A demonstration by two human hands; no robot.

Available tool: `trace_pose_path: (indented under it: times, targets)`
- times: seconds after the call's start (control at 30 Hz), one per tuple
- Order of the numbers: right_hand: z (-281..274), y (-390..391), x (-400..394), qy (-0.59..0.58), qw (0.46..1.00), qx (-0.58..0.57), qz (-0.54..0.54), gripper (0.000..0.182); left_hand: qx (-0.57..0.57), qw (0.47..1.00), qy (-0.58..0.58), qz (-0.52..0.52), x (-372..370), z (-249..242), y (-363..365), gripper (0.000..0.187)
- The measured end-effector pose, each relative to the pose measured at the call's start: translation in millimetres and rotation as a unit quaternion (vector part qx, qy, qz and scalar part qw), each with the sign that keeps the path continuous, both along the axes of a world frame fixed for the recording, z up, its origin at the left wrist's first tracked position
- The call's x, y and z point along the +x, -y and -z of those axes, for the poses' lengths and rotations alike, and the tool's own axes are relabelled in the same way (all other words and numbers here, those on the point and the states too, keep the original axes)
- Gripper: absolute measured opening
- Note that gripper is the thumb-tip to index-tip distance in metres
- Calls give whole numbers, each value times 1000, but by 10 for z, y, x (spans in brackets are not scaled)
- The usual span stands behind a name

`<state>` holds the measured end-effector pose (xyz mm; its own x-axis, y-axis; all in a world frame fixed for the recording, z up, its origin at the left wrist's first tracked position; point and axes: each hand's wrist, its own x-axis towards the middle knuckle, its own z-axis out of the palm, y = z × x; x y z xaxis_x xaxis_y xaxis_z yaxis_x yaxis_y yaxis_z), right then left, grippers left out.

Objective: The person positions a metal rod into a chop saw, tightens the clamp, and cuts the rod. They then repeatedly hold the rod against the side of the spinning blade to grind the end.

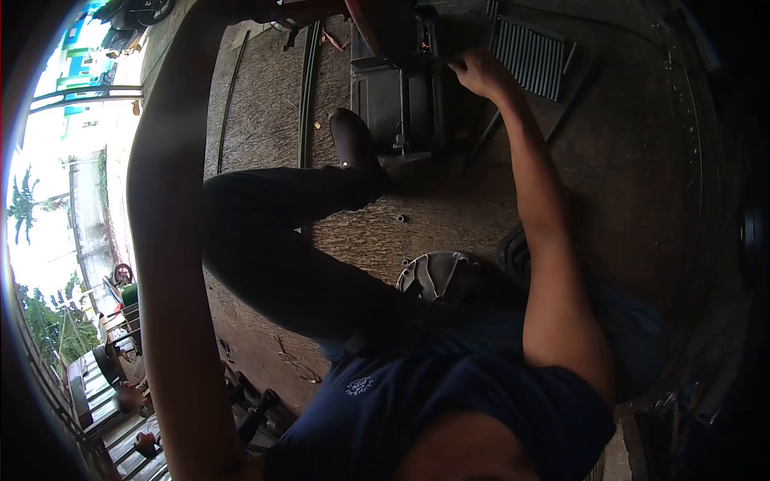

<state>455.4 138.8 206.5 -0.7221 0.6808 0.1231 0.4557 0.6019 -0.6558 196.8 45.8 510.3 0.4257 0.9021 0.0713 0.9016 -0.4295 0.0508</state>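
Note:
My right hand [477, 74] is closed at the right side of a dark machine with a flat metal base [377, 100]; what its fingers hold is too small and dark to make out. A reddish, curved part [367, 28] stands over the base at the top edge. Beside it is a small orange-red glint [425, 46]. My left arm reaches up the left side, and my left hand [261, 10] is in deep shadow at the top edge, near a red part of the machine. Its fingers cannot be made out.
Parallel metal bars [531, 58] lie right of my right hand. Long thin rods [306, 96] lie left of the machine. My boot [351, 140] is just below it. A small ring [403, 218] and a round metal casting [439, 271] are near my legs. People sit at lower left.

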Motion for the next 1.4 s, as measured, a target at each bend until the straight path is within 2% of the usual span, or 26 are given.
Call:
trace_pose_path:
  times: [0.07,1.1,1.17,1.4]
  targets:
    - [48,-21,-6,-26,999,16,-16,24,-109,966,222,82,-122,133,-150,61]
    - [-91,23,0,-29,999,33,-7,21,-140,970,200,11,-221,173,17,59]
    - [-55,7,-6,-64,997,47,-19,20,-142,970,199,5,-224,171,26,59]
    - [-18,-22,-14,-39,998,49,-19,22,-148,970,193,-12,-232,167,36,58]
